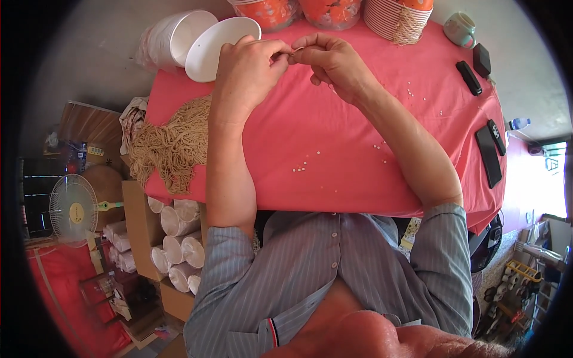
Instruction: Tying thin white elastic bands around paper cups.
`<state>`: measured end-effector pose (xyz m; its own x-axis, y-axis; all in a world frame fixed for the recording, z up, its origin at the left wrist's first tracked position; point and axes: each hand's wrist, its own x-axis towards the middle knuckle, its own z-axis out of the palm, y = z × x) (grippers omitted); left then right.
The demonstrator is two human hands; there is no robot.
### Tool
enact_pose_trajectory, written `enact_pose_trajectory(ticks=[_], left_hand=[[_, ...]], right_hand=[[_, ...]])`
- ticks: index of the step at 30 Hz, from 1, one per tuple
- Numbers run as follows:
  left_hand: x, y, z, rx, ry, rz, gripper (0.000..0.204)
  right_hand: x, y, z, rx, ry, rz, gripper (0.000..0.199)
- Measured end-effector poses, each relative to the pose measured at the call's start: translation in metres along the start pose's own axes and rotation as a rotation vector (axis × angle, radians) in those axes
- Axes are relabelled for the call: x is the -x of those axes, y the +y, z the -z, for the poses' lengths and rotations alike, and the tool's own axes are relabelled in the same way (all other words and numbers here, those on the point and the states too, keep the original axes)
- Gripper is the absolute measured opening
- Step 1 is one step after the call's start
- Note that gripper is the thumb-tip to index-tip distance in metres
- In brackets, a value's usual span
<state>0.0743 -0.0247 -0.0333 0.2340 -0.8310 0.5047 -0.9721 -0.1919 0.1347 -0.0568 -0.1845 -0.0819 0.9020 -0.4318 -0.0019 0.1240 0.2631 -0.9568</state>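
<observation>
Over the far part of the red-covered table, my left hand (246,74) and my right hand (334,62) meet at their fingertips. Both are closed in a pinch on something small and pale, mostly hidden by the fingers and too small to name. The other fingers of my right hand curl loosely. Just beyond my left hand lies a white oval tub (212,56), tipped so its inside shows. A heap of tan string (173,143) spreads beside my left forearm and hangs over the table's edge.
Nested white buckets (179,39) lie at the far left. Orange buckets (268,13) and a stack with white rims (391,18) line the back. A green mug (459,30), a phone (489,156) and a black device (468,77) sit right. Small white discs (300,169) dot the red cloth (280,131).
</observation>
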Motion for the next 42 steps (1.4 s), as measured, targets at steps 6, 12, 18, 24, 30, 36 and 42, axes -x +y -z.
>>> enact_pose_trajectory(ticks=[6, 12, 18, 24, 30, 36, 42], left_hand=[[-0.001, 0.001, 0.005, 0.051, -0.014, 0.062, 0.018], [0.003, -0.003, 0.009, 0.099, -0.015, 0.089, 0.022], [0.001, 0.001, 0.01, 0.048, -0.043, 0.011, 0.016], [-0.002, 0.008, 0.007, 0.146, -0.023, 0.012, 0.011], [-0.002, 0.015, 0.015, 0.209, -0.014, 0.066, 0.012], [-0.003, 0.02, 0.016, 0.197, -0.018, 0.106, 0.014], [-0.006, 0.028, 0.016, 0.154, -0.123, 0.188, 0.015]], right_hand=[[0.002, -0.003, -0.001, 0.055, -0.003, 0.02, 0.023], [0.0, -0.004, 0.001, 0.048, 0.017, 0.028, 0.029], [-0.002, -0.002, 0.006, 0.085, 0.003, 0.048, 0.028], [0.001, -0.005, 0.003, 0.105, 0.018, 0.067, 0.03], [0.001, -0.006, 0.006, 0.127, 0.02, 0.088, 0.033], [0.001, -0.004, 0.008, 0.163, 0.003, 0.117, 0.033], [0.0, -0.007, 0.011, 0.155, 0.015, 0.127, 0.034]])
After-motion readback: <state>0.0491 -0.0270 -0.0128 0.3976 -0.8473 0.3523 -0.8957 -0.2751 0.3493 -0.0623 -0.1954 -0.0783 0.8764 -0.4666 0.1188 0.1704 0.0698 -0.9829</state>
